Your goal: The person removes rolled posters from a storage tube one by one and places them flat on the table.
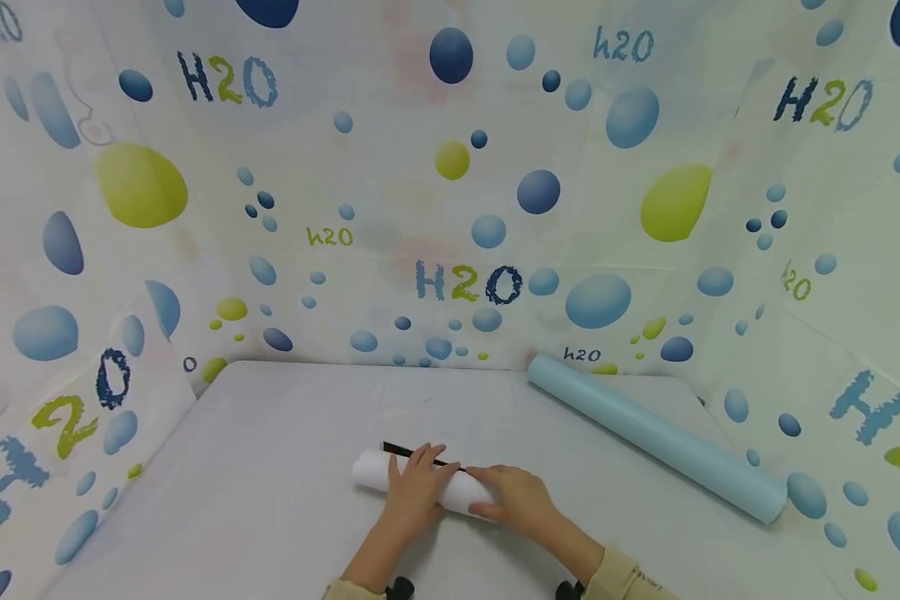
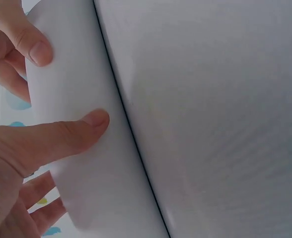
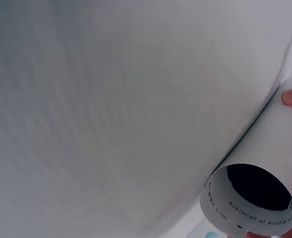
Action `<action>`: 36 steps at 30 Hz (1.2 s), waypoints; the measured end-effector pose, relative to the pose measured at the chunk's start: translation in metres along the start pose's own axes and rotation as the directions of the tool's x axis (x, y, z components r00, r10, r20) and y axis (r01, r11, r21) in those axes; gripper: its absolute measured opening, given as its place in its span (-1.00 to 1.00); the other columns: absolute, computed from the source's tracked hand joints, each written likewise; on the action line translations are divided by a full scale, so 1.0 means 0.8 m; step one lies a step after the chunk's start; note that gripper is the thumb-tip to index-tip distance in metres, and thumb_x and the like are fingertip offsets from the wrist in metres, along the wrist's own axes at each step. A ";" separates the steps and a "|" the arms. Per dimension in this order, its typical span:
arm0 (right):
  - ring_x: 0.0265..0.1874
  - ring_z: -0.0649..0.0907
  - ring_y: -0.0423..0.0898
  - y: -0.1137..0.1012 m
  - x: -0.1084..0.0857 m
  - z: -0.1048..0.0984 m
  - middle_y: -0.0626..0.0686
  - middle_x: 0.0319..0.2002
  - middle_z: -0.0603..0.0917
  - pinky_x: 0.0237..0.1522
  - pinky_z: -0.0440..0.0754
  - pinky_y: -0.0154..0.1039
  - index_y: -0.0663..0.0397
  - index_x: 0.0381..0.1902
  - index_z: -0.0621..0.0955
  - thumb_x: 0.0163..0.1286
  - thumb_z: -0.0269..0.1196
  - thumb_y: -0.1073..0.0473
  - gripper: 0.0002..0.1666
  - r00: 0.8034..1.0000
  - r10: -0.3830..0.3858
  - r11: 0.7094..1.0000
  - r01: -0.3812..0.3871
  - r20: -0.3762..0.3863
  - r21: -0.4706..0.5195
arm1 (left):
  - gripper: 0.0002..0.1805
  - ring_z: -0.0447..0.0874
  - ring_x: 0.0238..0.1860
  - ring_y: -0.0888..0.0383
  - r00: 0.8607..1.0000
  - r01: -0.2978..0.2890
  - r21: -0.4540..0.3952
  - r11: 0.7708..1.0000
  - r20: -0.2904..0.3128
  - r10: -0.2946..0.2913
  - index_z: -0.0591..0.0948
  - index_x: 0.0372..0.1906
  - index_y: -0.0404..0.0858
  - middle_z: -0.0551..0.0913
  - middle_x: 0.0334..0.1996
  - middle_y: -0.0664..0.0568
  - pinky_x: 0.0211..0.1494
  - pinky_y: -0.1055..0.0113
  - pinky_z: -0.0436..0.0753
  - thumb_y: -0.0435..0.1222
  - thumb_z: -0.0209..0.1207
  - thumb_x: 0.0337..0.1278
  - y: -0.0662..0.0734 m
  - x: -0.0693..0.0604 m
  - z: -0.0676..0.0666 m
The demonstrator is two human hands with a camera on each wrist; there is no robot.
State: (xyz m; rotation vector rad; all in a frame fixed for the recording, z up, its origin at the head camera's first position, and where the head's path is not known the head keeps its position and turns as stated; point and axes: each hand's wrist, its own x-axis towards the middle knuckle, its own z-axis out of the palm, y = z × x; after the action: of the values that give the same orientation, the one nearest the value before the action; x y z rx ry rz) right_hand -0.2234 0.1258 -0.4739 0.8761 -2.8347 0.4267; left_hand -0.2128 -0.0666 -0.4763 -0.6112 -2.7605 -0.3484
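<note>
Both hands hold a white roll (image 1: 459, 493) that lies slantwise near the front of the table. The left hand (image 1: 416, 492) covers its middle and the right hand (image 1: 521, 502) its right end. A narrow black strip (image 1: 397, 449) shows along the far side, partly under the fingers. In the left wrist view both thumbs press the roll's surface (image 2: 81, 183), with the other fingers reaching behind it. The right wrist view shows the roll's open end (image 3: 250, 228), dark inside, with small print on its inner wall.
A long light blue roll (image 1: 656, 437) lies slantwise on the right of the white table (image 1: 270, 433). Behind and at both sides hangs a white sheet (image 1: 390, 167) printed with coloured drops and "H2O".
</note>
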 end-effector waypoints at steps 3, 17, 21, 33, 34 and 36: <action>-0.26 0.65 -0.01 -0.004 -0.001 0.004 0.03 -0.14 0.66 -0.43 0.60 -0.11 -0.09 0.04 0.57 0.07 0.28 -0.24 -0.39 0.999 0.041 0.999 -0.042 -0.028 -0.033 | -0.39 0.32 0.17 -0.06 1.000 -0.007 -0.009 1.000 0.028 0.007 0.55 0.04 -0.08 0.46 0.11 -0.03 0.05 -0.35 0.22 -0.30 0.42 -0.33 0.003 0.000 -0.001; -0.43 0.60 -0.03 -0.030 -0.007 0.002 0.04 -0.23 0.59 -0.64 0.49 -0.21 -0.07 -0.01 0.52 -0.03 0.35 -0.25 -0.34 0.991 0.131 0.990 -0.129 0.032 -0.061 | -0.44 0.42 -0.07 -0.06 0.990 -0.133 -0.135 0.982 0.026 0.138 0.58 -0.10 -0.20 0.52 -0.16 -0.01 -0.21 0.09 0.55 -0.42 0.46 -0.45 -0.001 0.016 -0.003; -0.47 0.58 -0.08 -0.032 -0.009 -0.003 0.03 -0.24 0.58 -0.62 0.49 -0.26 -0.03 -0.03 0.53 -0.01 0.33 -0.26 -0.35 0.994 0.098 0.995 -0.097 0.042 -0.024 | -0.43 0.43 -0.06 -0.03 0.982 -0.170 -0.166 0.971 0.057 0.182 0.56 -0.11 -0.20 0.53 -0.14 0.01 -0.02 0.11 0.50 -0.43 0.46 -0.46 -0.006 0.020 -0.006; -0.35 0.61 -0.04 -0.015 -0.007 0.003 0.09 -0.22 0.63 -0.39 0.56 -0.17 0.14 -0.09 0.58 0.29 0.07 0.26 -0.74 0.981 0.151 0.966 -0.172 0.119 0.195 | -0.47 0.45 -0.07 0.15 0.940 -0.242 -0.301 0.922 0.161 0.300 0.66 -0.16 -0.15 0.52 -0.20 0.14 0.07 0.24 0.46 -0.48 0.46 -0.48 -0.022 0.036 -0.005; -0.33 0.62 -0.03 -0.013 -0.006 0.004 0.11 -0.20 0.64 -0.37 0.57 -0.15 0.16 -0.06 0.57 0.27 0.10 0.28 -0.72 0.981 0.146 0.965 -0.170 0.129 0.201 | -0.46 0.43 -0.08 0.16 0.938 -0.238 -0.302 0.923 0.174 0.299 0.66 -0.15 -0.13 0.51 -0.20 0.14 0.07 0.24 0.46 -0.49 0.45 -0.48 -0.022 0.036 -0.005; -0.26 0.63 0.02 -0.009 -0.005 0.005 0.15 -0.17 0.63 -0.28 0.59 -0.12 0.20 -0.01 0.56 0.22 0.19 0.30 -0.65 0.978 0.142 0.966 -0.171 0.154 0.196 | -0.48 0.39 -0.08 0.15 0.935 -0.225 -0.295 0.929 0.202 0.290 0.68 -0.15 -0.09 0.48 -0.19 0.12 0.06 0.21 0.45 -0.51 0.42 -0.42 -0.020 0.036 -0.005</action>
State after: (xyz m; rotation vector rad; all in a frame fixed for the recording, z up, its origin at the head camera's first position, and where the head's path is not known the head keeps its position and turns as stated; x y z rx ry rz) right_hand -0.2163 0.1208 -0.4770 0.7431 -3.0423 0.7217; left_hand -0.2441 -0.0711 -0.4659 -1.1463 -2.8280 -0.6297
